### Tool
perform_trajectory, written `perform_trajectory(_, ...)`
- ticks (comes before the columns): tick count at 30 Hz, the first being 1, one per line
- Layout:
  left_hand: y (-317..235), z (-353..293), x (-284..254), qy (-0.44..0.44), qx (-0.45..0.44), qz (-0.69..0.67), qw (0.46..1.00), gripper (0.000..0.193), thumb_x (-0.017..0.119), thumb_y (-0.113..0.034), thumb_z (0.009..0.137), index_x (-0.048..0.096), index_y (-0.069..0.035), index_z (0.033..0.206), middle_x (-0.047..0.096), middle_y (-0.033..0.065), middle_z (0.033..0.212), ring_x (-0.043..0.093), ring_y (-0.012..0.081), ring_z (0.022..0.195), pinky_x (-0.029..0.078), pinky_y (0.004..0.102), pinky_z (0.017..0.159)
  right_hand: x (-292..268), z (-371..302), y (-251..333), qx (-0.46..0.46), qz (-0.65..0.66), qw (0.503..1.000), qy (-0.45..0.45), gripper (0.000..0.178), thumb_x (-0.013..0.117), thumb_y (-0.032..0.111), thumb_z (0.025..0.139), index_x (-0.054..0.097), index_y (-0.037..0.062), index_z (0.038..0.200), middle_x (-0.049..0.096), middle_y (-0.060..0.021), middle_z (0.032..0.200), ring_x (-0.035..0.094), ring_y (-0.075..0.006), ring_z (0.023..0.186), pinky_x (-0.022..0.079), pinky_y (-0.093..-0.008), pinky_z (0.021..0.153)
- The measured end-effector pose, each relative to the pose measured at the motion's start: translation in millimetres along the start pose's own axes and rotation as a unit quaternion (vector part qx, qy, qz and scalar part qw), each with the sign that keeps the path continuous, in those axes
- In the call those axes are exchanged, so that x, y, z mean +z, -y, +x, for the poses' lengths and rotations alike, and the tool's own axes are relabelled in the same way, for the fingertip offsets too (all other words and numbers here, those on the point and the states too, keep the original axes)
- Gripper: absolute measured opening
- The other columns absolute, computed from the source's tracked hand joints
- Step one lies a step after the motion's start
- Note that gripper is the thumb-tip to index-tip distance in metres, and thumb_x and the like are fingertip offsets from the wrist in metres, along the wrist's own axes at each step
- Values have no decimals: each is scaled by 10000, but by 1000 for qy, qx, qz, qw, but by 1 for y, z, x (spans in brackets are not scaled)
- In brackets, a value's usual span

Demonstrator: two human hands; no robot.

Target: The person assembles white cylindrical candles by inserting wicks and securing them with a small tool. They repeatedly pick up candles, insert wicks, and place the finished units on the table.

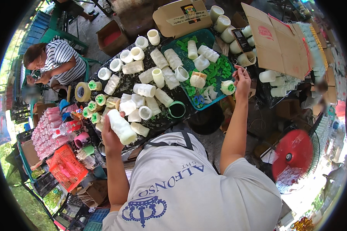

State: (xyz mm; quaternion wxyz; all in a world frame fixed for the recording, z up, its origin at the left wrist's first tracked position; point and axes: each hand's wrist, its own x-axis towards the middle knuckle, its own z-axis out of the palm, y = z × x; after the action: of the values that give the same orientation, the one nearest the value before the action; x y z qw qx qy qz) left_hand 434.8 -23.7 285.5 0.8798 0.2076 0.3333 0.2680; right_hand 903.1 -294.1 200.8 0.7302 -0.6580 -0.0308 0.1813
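My left hand (112, 135) is wrapped round a white wax candle cylinder (122, 126) with a wavy surface, tilted over the near edge of the table. My right hand (242, 80) hovers by the right rim of a teal tray (210, 106), its fingers pinched together. Anything between those fingertips is too small to make out. Just left of that hand, a white cup-like piece with green inside (228, 87) lies in the tray. Around it are many small green pieces (219, 66), several white cylinders and a pale block-topped piece (197, 80).
Many white hollow cylinders (144, 90) cover the dark table, with a tape roll (83, 92) at its left. A dark green cup (177, 109) stands near the front edge. Pink pieces (52, 129) and an orange basket (67, 168) are at left. A red fan (293, 156) stands right; another person (65, 59) sits far left.
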Motion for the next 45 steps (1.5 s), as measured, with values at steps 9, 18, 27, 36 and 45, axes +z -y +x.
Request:
perform_trajectory(9, 3, 13, 33, 12, -86, 8, 996, 593, 490, -483, 1066, 514, 16, 1386, 615, 124, 955, 636, 204, 759, 566, 363, 578, 134, -130, 93, -112, -48, 969, 214, 231, 541, 185, 1116, 705, 24, 1092, 578, 19, 824, 466, -50, 744, 320, -230, 641)
perform_trajectory(18, 31, 26, 149, 241, -260, 143, 924, 704, 460, -550, 1073, 552, 24, 1470, 654, 46, 801, 631, 96, 622, 516, 241, 513, 150, -197, 166, -269, 106, 888, 356, 193, 505, 219, 1124, 579, 49, 1070, 592, -110, 924, 472, -113, 779, 348, -261, 676)
perform_trajectory(27, 27, 61, 136, 256, -190, -245, 916, 433, 434, -496, 1116, 567, -152, 1342, 645, 97, 1038, 566, 241, 724, 501, 429, 634, 57, -183, 188, -207, 237, 935, 162, 167, 485, 205, 1129, 573, 81, 1058, 583, -81, 904, 421, -121, 710, 330, -263, 599)
perform_trajectory(36, -3, 54, 143, 135, -65, 20, 988, 401, 579, -491, 1068, 566, -141, 1263, 679, 97, 1003, 700, 139, 793, 611, 293, 649, -28, -149, 93, 115, 234, 965, 13, 186, 465, 250, 1134, 590, 136, 1056, 570, -1, 890, 406, -104, 626, 291, -248, 493)
perform_trajectory(45, -15, 54, 120, 147, -57, -59, 986, 343, 607, -458, 1063, 574, -165, 1238, 660, 109, 1005, 710, 191, 784, 628, 325, 656, -101, -115, -23, 339, 283, 891, -106, 260, 394, 234, 1144, 575, 154, 975, 390, 34, 657, 306, -118, 512, 218, -292, 442)
